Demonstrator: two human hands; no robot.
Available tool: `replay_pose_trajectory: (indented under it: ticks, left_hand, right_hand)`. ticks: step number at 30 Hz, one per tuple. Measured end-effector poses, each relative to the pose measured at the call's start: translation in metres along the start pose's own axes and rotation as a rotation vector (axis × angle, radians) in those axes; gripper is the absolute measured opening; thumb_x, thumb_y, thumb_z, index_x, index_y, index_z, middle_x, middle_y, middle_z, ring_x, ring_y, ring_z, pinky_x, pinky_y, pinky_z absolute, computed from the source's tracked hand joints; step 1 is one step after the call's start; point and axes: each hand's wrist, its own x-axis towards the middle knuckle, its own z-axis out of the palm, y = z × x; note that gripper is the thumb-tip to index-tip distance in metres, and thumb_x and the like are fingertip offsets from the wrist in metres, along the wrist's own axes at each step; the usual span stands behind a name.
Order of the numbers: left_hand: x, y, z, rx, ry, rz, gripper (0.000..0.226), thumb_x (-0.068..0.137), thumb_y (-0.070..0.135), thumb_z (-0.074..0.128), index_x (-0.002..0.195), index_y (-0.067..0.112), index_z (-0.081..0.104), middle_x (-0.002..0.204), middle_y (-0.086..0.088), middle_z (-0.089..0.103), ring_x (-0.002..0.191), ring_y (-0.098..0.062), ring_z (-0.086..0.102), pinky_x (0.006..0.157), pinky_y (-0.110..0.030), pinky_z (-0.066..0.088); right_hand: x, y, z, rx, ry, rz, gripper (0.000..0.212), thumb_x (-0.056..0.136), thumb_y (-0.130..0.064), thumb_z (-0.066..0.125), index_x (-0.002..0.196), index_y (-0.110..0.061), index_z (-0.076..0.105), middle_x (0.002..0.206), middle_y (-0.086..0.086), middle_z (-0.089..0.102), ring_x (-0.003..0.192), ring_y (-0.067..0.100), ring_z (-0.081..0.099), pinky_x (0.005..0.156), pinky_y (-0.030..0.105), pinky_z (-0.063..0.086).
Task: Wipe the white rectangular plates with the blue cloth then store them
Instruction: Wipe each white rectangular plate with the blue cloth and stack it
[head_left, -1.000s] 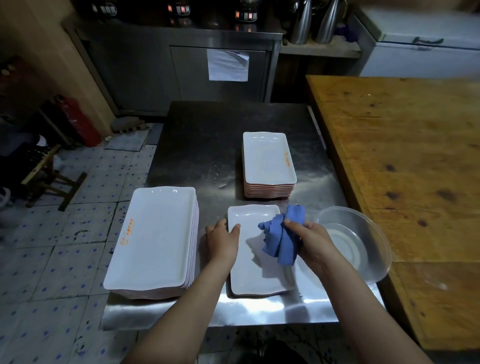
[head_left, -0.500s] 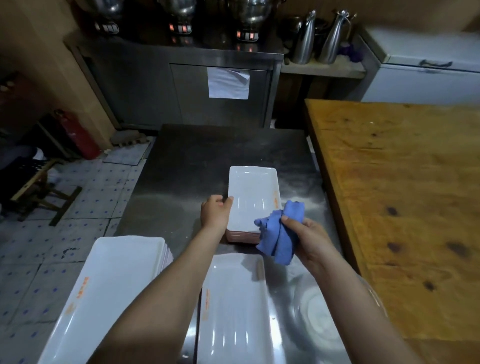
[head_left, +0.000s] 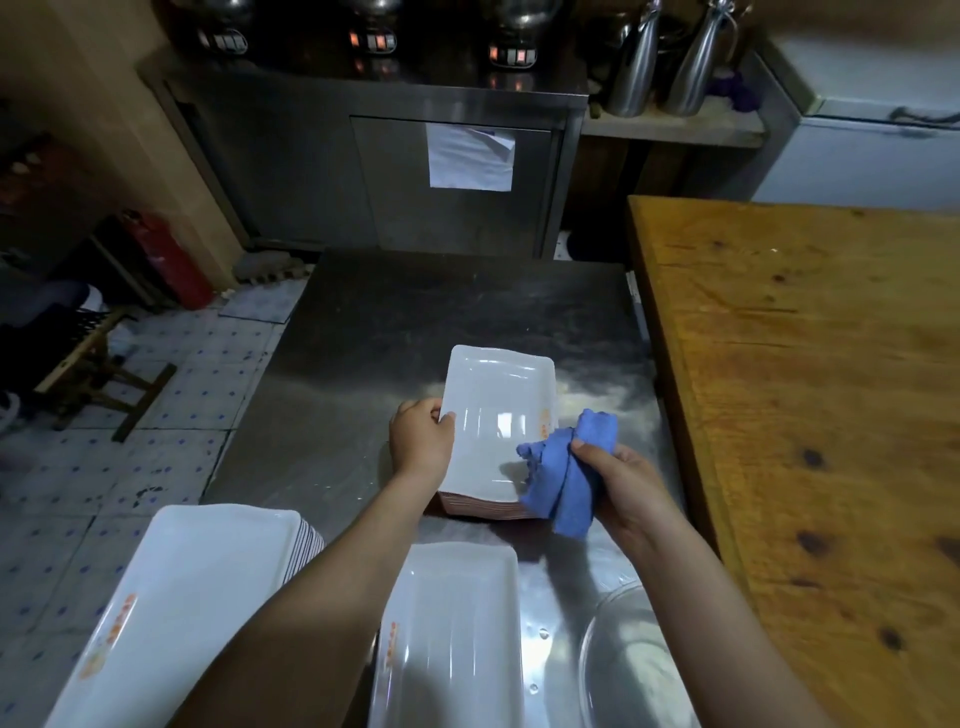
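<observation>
Your left hand (head_left: 421, 436) pinches the left rim of the top plate (head_left: 493, 415) on the far stack (head_left: 483, 506), thumb over the edge. Lift it level so the plates beneath stay put, then bring the cloth (head_left: 566, 467), bunched in the curled fingers of your right hand (head_left: 623, 488), across it

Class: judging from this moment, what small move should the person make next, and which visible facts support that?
Probably lift the top plate off the far stack with the left hand, whose thumb grips its left edge. The blue cloth, bunched in the right hand, is held at its near right corner, ready to wipe.
</observation>
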Motion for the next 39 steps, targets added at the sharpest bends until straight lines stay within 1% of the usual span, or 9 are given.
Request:
replay_pose_trajectory:
  ticks: [6, 11, 16, 20, 25, 28, 31, 34, 39]
  left_hand:
    - [-0.008, 0.011, -0.019, -0.150, -0.027, -0.020, 0.018, 0.096, 0.014, 0.044, 0.110, 0.007, 0.053, 0.105, -0.009, 0.060, 0.092, -0.027, 0.057, 0.070, -0.030, 0.043]
    - [-0.015, 0.016, -0.036, -0.234, -0.060, -0.054, 0.003, 0.099, 0.018, 0.037, 0.101, 0.015, 0.037, 0.096, -0.007, 0.052, 0.082, -0.025, 0.050, 0.063, -0.029, 0.037]
    - [-0.033, 0.018, -0.055, -0.416, -0.136, -0.169, 0.012, 0.100, 0.022, 0.036, 0.111, 0.016, 0.037, 0.106, -0.007, 0.051, 0.090, -0.024, 0.053, 0.074, -0.036, 0.046]
    - [-0.058, 0.025, -0.076, -0.630, -0.245, -0.260, 0.028, 0.100, 0.026, 0.039, 0.122, 0.011, 0.046, 0.105, -0.008, 0.058, 0.088, -0.026, 0.058, 0.064, -0.029, 0.049]
    - [-0.095, 0.029, -0.107, -0.756, -0.361, -0.274, 0.034, 0.101, 0.033, 0.038, 0.122, 0.012, 0.053, 0.100, -0.009, 0.065, 0.080, -0.024, 0.062, 0.064, -0.031, 0.050]
    - [-0.118, 0.028, -0.124, -0.737, -0.406, -0.243, 0.041, 0.103, 0.030, 0.030, 0.124, 0.001, 0.050, 0.112, -0.026, 0.059, 0.075, -0.016, 0.063, 0.070, -0.031, 0.050]
    - [-0.140, 0.019, -0.140, -0.824, -0.457, -0.273, 0.032, 0.100, 0.034, 0.036, 0.100, 0.010, 0.056, 0.092, -0.014, 0.061, 0.072, -0.017, 0.059, 0.068, -0.030, 0.048]
    - [-0.157, 0.009, -0.154, -0.868, -0.503, -0.325, 0.036, 0.098, 0.041, 0.039, 0.100, 0.013, 0.061, 0.089, -0.009, 0.067, 0.079, -0.024, 0.064, 0.070, -0.034, 0.052]
    - [-0.176, 0.000, -0.173, -0.856, -0.478, -0.321, 0.039, 0.097, 0.045, 0.039, 0.105, 0.016, 0.063, 0.096, -0.008, 0.070, 0.081, -0.026, 0.067, 0.065, -0.035, 0.055]
  right_hand:
    - [-0.010, -0.002, -0.006, 0.012, 0.072, -0.035, 0.015, 0.090, -0.009, 0.059, 0.101, 0.001, 0.062, 0.089, 0.015, 0.073, 0.088, 0.029, 0.069, 0.080, 0.040, 0.052]
    - [-0.029, -0.003, -0.008, 0.036, 0.084, -0.061, 0.012, 0.092, -0.007, 0.055, 0.098, 0.001, 0.062, 0.085, 0.015, 0.073, 0.078, 0.025, 0.071, 0.073, 0.037, 0.052]
    - [-0.055, -0.010, -0.003, 0.057, 0.092, -0.114, 0.017, 0.091, -0.011, 0.057, 0.102, 0.000, 0.063, 0.090, 0.015, 0.073, 0.082, 0.023, 0.071, 0.072, 0.035, 0.053]
    - [-0.090, -0.026, 0.019, 0.013, -0.010, -0.199, 0.011, 0.092, -0.012, 0.055, 0.096, -0.006, 0.063, 0.080, 0.008, 0.074, 0.070, 0.014, 0.071, 0.058, 0.024, 0.053]
    - [-0.131, -0.038, 0.057, -0.123, -0.192, -0.306, 0.017, 0.090, -0.014, 0.058, 0.105, -0.008, 0.063, 0.090, 0.007, 0.072, 0.081, 0.015, 0.069, 0.069, 0.025, 0.054]
    - [-0.149, -0.036, 0.084, -0.215, -0.259, -0.308, 0.011, 0.088, -0.012, 0.062, 0.099, -0.011, 0.065, 0.089, 0.005, 0.071, 0.084, 0.016, 0.068, 0.074, 0.028, 0.054]
    - [-0.157, -0.018, 0.105, -0.633, -0.120, -0.424, 0.015, 0.084, -0.015, 0.067, 0.099, -0.013, 0.063, 0.092, 0.001, 0.069, 0.088, 0.016, 0.065, 0.075, 0.026, 0.053]
    - [-0.168, 0.000, 0.115, -1.031, 0.121, -0.632, 0.039, 0.084, -0.017, 0.065, 0.121, -0.015, 0.053, 0.113, 0.000, 0.060, 0.098, 0.014, 0.054, 0.072, 0.021, 0.039]
    - [-0.191, 0.025, 0.120, -1.390, 0.281, -0.781, 0.061, 0.095, -0.029, 0.051, 0.148, -0.014, 0.024, 0.149, 0.006, 0.031, 0.135, 0.020, 0.030, 0.109, 0.028, 0.029]
